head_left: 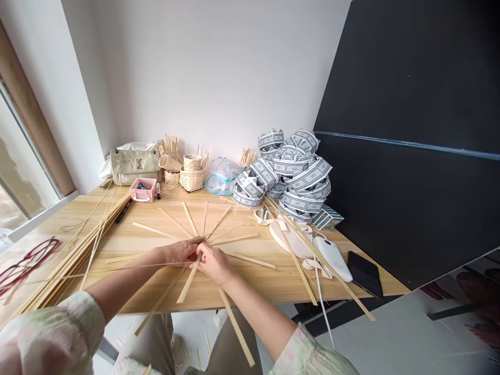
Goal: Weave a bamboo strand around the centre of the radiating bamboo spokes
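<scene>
The left hand (182, 252) lies flat where the fanned strips (234, 239) cross — the right hand (213, 263) beside it pinches one strip (187, 284) pointing bodyward

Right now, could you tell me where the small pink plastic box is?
In the head view, the small pink plastic box sits at the back left, in front of the beige handbag, left of the woven baskets.
</scene>
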`<state>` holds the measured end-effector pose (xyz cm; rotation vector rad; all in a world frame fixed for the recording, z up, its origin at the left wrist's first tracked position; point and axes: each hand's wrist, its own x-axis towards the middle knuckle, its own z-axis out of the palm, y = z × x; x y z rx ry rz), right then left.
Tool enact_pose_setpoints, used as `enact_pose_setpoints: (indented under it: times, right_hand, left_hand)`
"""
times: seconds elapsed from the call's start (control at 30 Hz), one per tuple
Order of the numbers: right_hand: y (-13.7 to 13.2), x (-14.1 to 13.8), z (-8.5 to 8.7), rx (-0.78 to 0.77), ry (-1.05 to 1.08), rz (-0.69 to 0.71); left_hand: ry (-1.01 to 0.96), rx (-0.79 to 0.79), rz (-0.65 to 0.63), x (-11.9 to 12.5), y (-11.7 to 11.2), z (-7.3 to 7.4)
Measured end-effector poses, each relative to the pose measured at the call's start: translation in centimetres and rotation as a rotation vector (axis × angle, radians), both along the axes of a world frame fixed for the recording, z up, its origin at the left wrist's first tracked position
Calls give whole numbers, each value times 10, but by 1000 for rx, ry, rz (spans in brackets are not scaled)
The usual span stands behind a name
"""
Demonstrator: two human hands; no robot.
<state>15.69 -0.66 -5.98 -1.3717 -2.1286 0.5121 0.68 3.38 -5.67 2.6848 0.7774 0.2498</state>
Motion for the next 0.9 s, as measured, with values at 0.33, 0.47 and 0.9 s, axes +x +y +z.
enact_pose_setpoints:
  times: [0.33,0.47,0.9]
  right_hand:
    - [7,10,-7,123,-67,251]
    - [8,8,-13,232,-116,264]
    - [11,5,-22,151,59,121]
  left_hand:
    - [117,-78,16,0,-3,9]
    - [91,-74,-6,-2,-3,8]
    - [71,-162,-61,-6,-3,13]
